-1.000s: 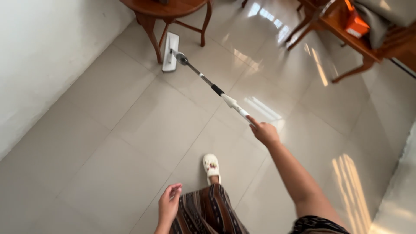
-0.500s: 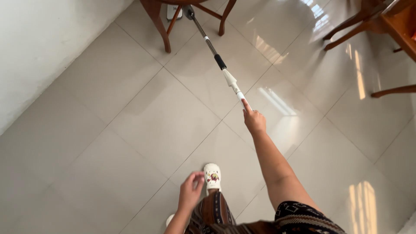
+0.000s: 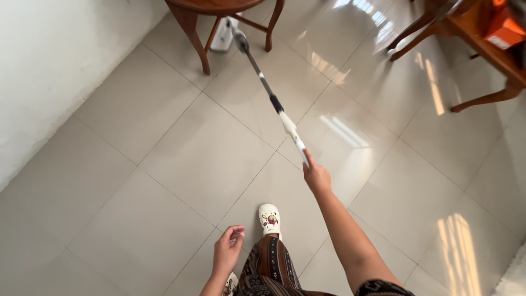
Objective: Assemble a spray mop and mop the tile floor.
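My right hand (image 3: 317, 178) grips the white end of a long flat mop's handle (image 3: 271, 100), arm stretched forward. The metal pole runs up and left to the white mop head (image 3: 224, 34), which lies on the tiled floor under a round wooden table (image 3: 204, 16) at the top of the view. My left hand (image 3: 227, 251) hangs loose near my hip, fingers slightly curled, holding nothing. Below it are my patterned skirt and a white clog (image 3: 269, 214) on my foot.
A white wall (image 3: 49, 66) runs along the left. Wooden furniture legs (image 3: 482, 98) and a bench with an orange box (image 3: 505, 28) stand at the top right. Glossy beige tiles (image 3: 203, 159) show sunlight reflections.
The mop head has slid further under the round table, then back a little. My left hand rose toward my waist and dropped again. The view has shifted slightly.
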